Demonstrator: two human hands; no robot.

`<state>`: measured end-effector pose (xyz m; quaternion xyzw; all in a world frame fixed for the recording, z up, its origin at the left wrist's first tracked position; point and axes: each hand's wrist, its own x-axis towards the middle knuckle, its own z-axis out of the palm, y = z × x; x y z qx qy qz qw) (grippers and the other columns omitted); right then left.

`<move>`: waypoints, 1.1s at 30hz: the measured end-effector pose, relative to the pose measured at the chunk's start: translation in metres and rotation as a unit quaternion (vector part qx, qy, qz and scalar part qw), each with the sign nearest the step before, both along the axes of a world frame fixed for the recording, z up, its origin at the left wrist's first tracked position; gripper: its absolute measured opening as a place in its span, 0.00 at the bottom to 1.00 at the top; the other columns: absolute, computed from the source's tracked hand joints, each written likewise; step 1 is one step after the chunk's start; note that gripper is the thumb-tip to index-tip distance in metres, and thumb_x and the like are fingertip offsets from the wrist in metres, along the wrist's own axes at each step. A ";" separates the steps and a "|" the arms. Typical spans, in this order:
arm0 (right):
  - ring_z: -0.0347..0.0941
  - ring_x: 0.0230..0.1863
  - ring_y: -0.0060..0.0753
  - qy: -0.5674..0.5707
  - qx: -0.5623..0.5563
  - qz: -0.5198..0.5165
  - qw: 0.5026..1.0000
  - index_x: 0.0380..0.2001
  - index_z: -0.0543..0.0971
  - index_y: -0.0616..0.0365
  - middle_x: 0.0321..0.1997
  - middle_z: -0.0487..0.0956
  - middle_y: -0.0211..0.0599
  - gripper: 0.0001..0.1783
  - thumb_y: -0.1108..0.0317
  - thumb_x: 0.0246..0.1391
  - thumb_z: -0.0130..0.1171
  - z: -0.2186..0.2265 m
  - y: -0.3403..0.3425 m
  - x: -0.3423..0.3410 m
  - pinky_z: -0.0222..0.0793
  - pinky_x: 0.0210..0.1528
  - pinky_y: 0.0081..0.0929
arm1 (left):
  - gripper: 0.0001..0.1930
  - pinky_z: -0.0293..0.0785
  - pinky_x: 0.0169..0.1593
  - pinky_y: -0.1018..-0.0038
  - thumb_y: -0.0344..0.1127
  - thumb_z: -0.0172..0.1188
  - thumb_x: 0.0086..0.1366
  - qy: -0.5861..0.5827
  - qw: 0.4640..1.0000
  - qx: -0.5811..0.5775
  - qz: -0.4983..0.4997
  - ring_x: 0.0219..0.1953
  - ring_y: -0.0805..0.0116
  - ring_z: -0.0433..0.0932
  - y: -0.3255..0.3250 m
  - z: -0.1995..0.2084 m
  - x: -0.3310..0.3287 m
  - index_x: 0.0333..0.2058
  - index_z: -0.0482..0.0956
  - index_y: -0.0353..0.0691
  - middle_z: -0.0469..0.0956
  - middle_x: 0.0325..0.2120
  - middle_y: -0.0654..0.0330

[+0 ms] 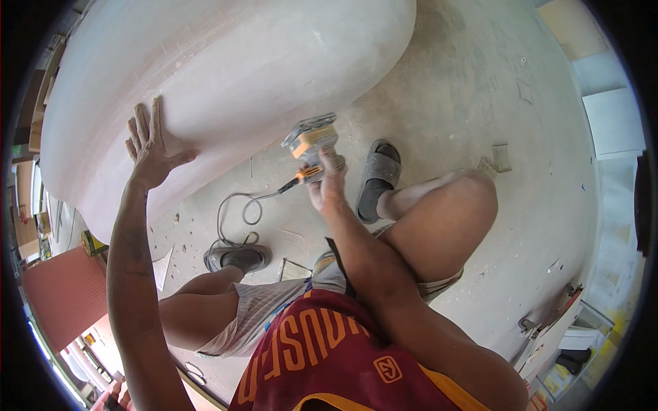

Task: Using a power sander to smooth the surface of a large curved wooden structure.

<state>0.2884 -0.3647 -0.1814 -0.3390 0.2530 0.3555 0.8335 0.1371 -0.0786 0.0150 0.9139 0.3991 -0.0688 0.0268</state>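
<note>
A large, smooth, curved white shell (274, 61) with pinkish patches fills the upper left. My left hand (152, 152) lies on its surface with the fingers spread, holding nothing. In my right hand (330, 181) is a dusty yellow and grey electric sander (312, 140), gripped round its body. Its flat pad faces up and away from me, apart from the shell's lower edge. A grey power cord (236, 195) runs from the sander's end and loops down to the floor by my left foot.
My sandalled feet stand on a dusty floor (452, 89). Square scraps of sandpaper (502, 157) lie to the right. At the lower left stands a reddish ribbed panel (65, 298). White boards (613, 123) line the right side, with a metal rack (582, 335) at the lower right.
</note>
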 end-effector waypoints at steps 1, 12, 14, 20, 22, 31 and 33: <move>0.77 0.38 0.38 0.000 0.002 -0.001 1.000 0.52 0.61 0.50 0.46 0.72 0.43 0.27 0.63 0.59 0.67 0.005 0.004 -0.005 0.84 0.35 0.36 | 0.72 0.26 0.71 0.33 0.61 0.80 0.43 0.007 1.000 0.004 0.008 0.76 0.38 0.21 0.001 0.002 -0.002 0.76 0.32 0.63 0.22 0.76 0.47; 0.74 0.43 0.41 0.084 -0.001 0.007 0.996 0.58 0.52 0.46 0.54 0.66 0.45 0.42 0.62 0.52 0.74 -0.003 0.009 -0.025 0.83 0.38 0.39 | 0.72 0.24 0.71 0.34 0.62 0.79 0.42 -0.004 1.000 -0.011 0.001 0.76 0.40 0.20 -0.001 0.000 0.004 0.76 0.32 0.64 0.22 0.76 0.48; 0.73 0.44 0.41 0.085 -0.002 -0.001 0.996 0.58 0.53 0.47 0.54 0.66 0.44 0.41 0.63 0.53 0.73 -0.003 0.010 -0.024 0.83 0.37 0.39 | 0.72 0.24 0.71 0.34 0.62 0.79 0.43 -0.007 1.000 -0.012 0.002 0.76 0.41 0.20 -0.001 0.000 0.004 0.76 0.32 0.64 0.22 0.76 0.48; 0.73 0.45 0.39 0.033 -0.004 0.014 0.999 0.55 0.58 0.51 0.52 0.68 0.43 0.34 0.64 0.55 0.70 -0.003 -0.004 0.006 0.82 0.36 0.37 | 0.72 0.25 0.71 0.35 0.62 0.79 0.43 -0.004 1.000 -0.006 0.003 0.76 0.41 0.20 0.001 -0.001 0.001 0.76 0.32 0.64 0.22 0.76 0.48; 0.73 0.45 0.39 0.053 -0.052 -0.014 0.997 0.55 0.57 0.50 0.52 0.68 0.42 0.35 0.65 0.54 0.71 0.013 -0.001 0.006 0.81 0.34 0.37 | 0.72 0.25 0.71 0.35 0.61 0.79 0.43 0.000 1.000 0.000 0.004 0.76 0.41 0.20 0.002 -0.006 0.000 0.76 0.32 0.64 0.23 0.76 0.48; 0.72 0.48 0.41 0.022 -0.118 -0.006 0.993 0.55 0.56 0.48 0.54 0.67 0.43 0.36 0.67 0.53 0.71 0.001 -0.005 0.022 0.81 0.34 0.37 | 0.71 0.25 0.71 0.33 0.63 0.79 0.43 -0.004 1.000 0.006 -0.002 0.76 0.40 0.20 0.004 -0.004 -0.002 0.76 0.32 0.64 0.23 0.76 0.48; 0.73 0.47 0.41 0.020 -0.124 -0.014 0.992 0.55 0.56 0.49 0.54 0.67 0.43 0.36 0.67 0.53 0.71 0.001 -0.006 0.022 0.80 0.34 0.37 | 0.71 0.25 0.71 0.33 0.63 0.78 0.44 -0.006 1.000 0.003 -0.003 0.76 0.40 0.20 0.002 -0.004 0.000 0.76 0.32 0.64 0.23 0.76 0.47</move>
